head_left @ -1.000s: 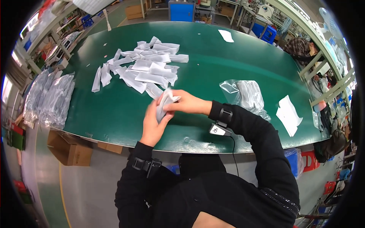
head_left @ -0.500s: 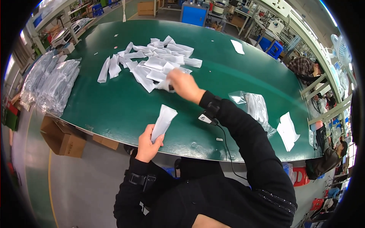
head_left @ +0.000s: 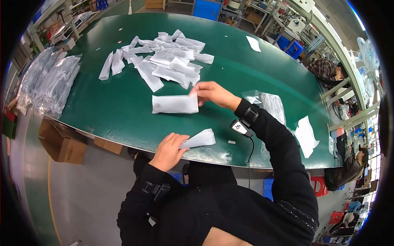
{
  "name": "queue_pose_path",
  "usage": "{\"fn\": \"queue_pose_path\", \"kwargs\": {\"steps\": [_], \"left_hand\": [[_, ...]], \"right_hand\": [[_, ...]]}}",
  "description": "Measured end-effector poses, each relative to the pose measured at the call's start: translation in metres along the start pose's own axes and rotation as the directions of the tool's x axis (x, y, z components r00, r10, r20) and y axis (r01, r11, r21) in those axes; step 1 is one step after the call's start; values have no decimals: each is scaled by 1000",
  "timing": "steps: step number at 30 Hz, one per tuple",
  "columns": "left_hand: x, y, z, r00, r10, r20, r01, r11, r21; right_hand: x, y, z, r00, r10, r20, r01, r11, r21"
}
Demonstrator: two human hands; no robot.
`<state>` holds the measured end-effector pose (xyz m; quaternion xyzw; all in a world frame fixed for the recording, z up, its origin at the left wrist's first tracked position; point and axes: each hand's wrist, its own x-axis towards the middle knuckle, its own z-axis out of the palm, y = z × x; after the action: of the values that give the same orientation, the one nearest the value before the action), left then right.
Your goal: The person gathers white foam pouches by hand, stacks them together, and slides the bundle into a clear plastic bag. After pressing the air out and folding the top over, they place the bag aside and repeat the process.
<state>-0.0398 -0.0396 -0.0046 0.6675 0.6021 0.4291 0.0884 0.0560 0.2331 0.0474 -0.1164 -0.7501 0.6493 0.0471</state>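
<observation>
Near the front edge of the green table (head_left: 111,119), my left hand (head_left: 168,151) is closed on one end of a narrow white sleeve-like packet (head_left: 200,140). Its free end points right, low over the tabletop. My right hand (head_left: 213,93) pinches the right end of another white packet (head_left: 174,104), which is held flat and crosswise in front of me. Beyond it spreads a loose heap of similar white packets (head_left: 172,59), some overlapping. What the packets contain, if anything, is hidden.
Clear plastic bags of packets (head_left: 53,82) are stacked at the table's left edge. To the right lie another filled plastic bag (head_left: 273,107) and white paper sheets (head_left: 305,136). A cable (head_left: 251,156) hangs from my right wrist. Cardboard boxes (head_left: 63,141) stand on the floor at left.
My right hand has drawn a white packet out of the heap towards me and to the right. My left hand has moved slightly right, and its packet has tipped from upright to nearly level.
</observation>
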Motion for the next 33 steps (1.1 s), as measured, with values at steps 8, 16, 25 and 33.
{"fn": "queue_pose_path", "kwargs": {"steps": [8,16,25,33], "left_hand": [[0,-16,-3,996,30,89,-36,998,60],[25,-8,-24,989,129,-72,-96,931,352],[15,-38,-14,996,55,66,-67,976,205],[11,-36,-14,996,55,72,-66,986,152]], "right_hand": [[-1,23,34,985,111,-134,-164,843,-513],[-1,41,43,996,-19,88,74,736,-673],[59,18,12,930,-338,144,315,536,-783],[79,49,73,973,-218,-70,50,500,-864]]}}
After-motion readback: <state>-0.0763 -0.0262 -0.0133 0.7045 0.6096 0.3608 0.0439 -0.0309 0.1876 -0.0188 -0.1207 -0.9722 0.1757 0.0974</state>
